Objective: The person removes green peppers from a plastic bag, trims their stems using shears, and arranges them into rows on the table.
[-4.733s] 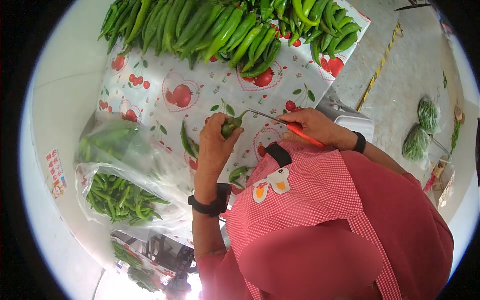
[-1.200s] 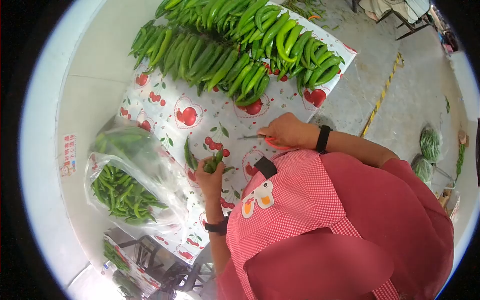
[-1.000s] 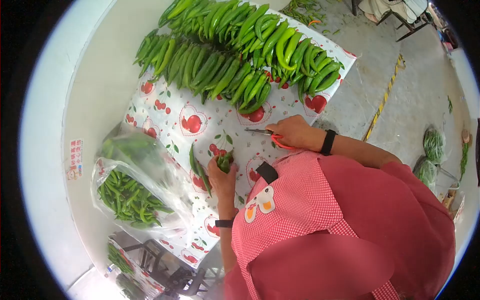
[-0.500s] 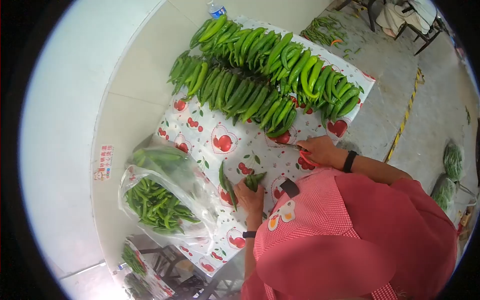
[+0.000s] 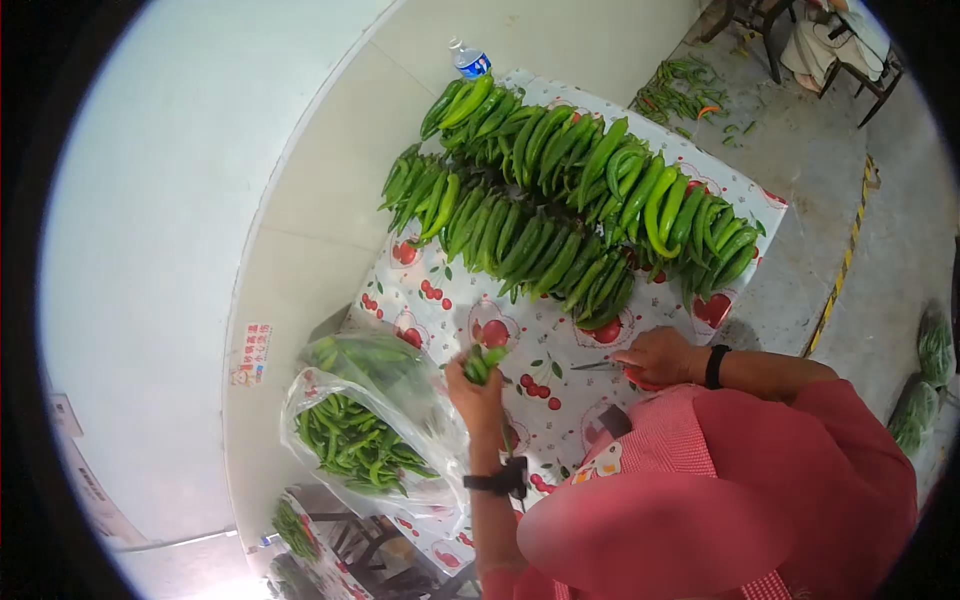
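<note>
My left hand grips a small bunch of green peppers, raised above the table next to the open clear bag of peppers. My right hand rests on the cherry-print tablecloth and holds red-handled scissors, their blades pointing left. Two long rows of green peppers lie laid out across the far part of the cloth.
A water bottle stands at the table's far corner by the wall. Loose peppers lie on the concrete floor beyond. More bagged peppers sit on the floor at right. A yellow floor line runs beside the table.
My left hand picked up the peppers from the cloth and lifted them toward the bag. My right hand stayed on the cloth with the scissors. The view tilted to show more of the far table.
</note>
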### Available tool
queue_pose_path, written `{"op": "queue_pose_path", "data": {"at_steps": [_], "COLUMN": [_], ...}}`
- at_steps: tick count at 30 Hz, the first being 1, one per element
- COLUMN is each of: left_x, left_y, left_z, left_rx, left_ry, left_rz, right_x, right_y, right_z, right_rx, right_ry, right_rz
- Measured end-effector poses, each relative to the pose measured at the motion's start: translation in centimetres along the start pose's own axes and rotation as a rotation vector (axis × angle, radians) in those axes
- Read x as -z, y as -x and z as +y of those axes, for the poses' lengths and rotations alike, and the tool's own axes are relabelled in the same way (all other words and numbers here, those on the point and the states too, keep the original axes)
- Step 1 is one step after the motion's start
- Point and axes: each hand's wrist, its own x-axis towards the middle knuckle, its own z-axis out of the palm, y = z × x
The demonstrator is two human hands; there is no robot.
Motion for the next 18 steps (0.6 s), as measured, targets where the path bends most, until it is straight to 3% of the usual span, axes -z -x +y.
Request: {"op": "queue_pose_path", "data": {"at_steps": [2,4,6,11,13,15,18], "left_x": [0.0,0.7,-1.2,-4.3,-5.7,-7.5,-9.4], "left_y": [-4.8,-8.9,-13.5,-20.5,-22.4,-24.5,-25.4], "left_z": [0.3,4.7,3.6,5.2,5.2,2.9,2.0], "left_rx": [-0.101,-0.028,-0.05,-0.066,-0.255,-0.318,-0.412], "left_ry": [0.103,0.231,0.23,0.226,0.139,0.109,-0.063], "left_rz": [0.008,-0.062,-0.053,-0.137,-0.098,-0.173,-0.128], "right_x": [0.1,-0.4,-0.6,1.0,0.5,-1.0,-0.4], "right_y": [-0.9,-0.9,-0.8,-1.6,-1.3,-0.9,-1.3], "right_z": [-0.1,0.1,0.3,-0.2,0.3,0.8,0.8], "right_rx": [0.031,0.038,0.047,-0.028,0.005,-0.004,-0.041], "right_ry": [-0.025,-0.037,-0.048,-0.122,-0.147,-0.155,-0.184], "right_rz": [0.018,0.041,0.057,-0.084,-0.003,-0.076,-0.207]}}
